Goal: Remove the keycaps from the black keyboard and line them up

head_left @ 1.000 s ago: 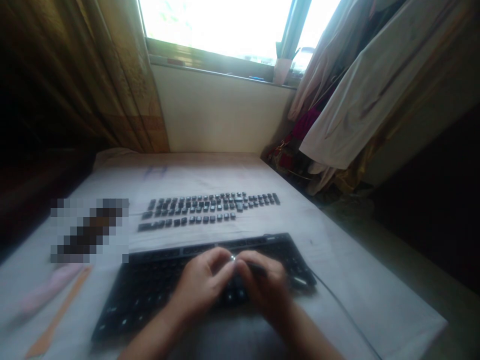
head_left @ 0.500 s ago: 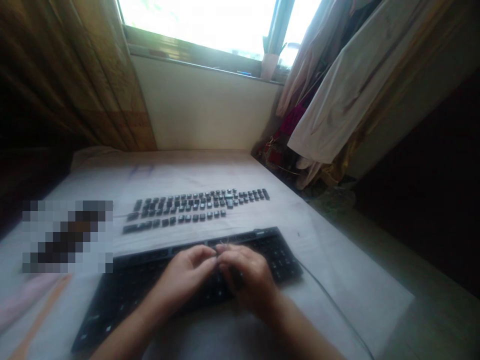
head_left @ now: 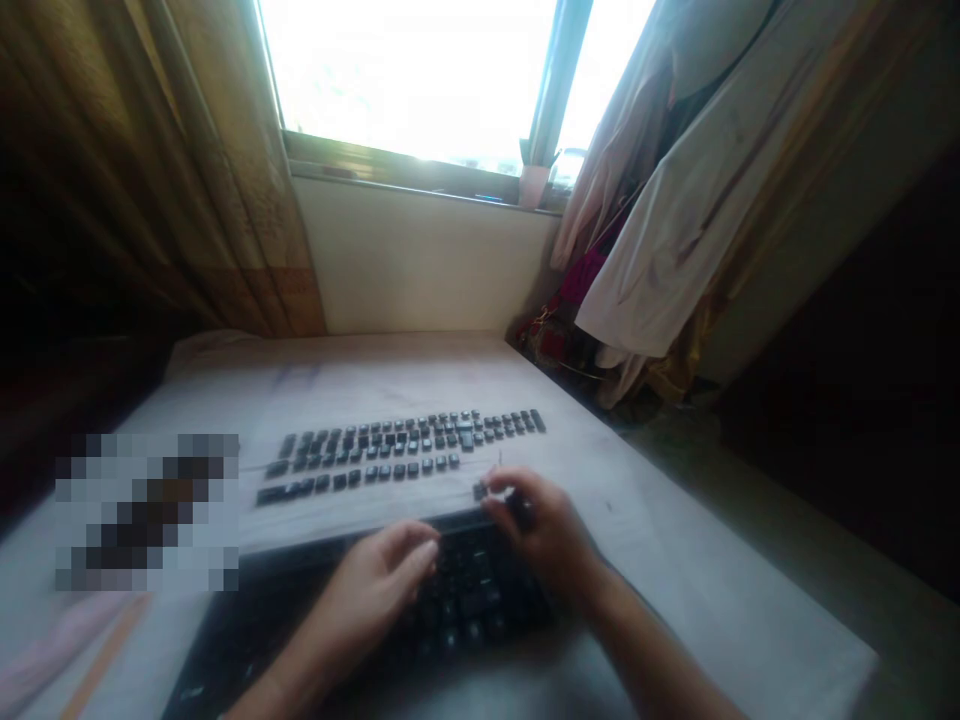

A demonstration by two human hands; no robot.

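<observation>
A black computer keyboard (head_left: 251, 600) lies across the table's near side, partly covered by my hands and forearms. Over its middle, the thumb and fingers of my left hand (head_left: 390, 570) are closed; anything between them is hidden. My right hand (head_left: 544, 515) is beyond the keyboard's far edge, pinching a small dark keycap (head_left: 480, 490) at the fingertips. Something thin and pale sticks up by those fingers, too blurred to name. Past my hands, loose black keycaps (head_left: 466, 440) lie in several rows on the white table (head_left: 390, 375).
A blurred-out patch (head_left: 146, 510) hides something dark on the left. Near it lie an orange strip (head_left: 109, 650) and a pink cloth (head_left: 71, 640). The table's right edge (head_left: 720, 530) drops to the floor. Hanging clothes (head_left: 652, 240) and a window (head_left: 412, 80) are beyond.
My hands were together over the keyboard; my right hand has moved away and forward with the keycap. My left hand stays over the keyboard. The camera has tilted up slightly.
</observation>
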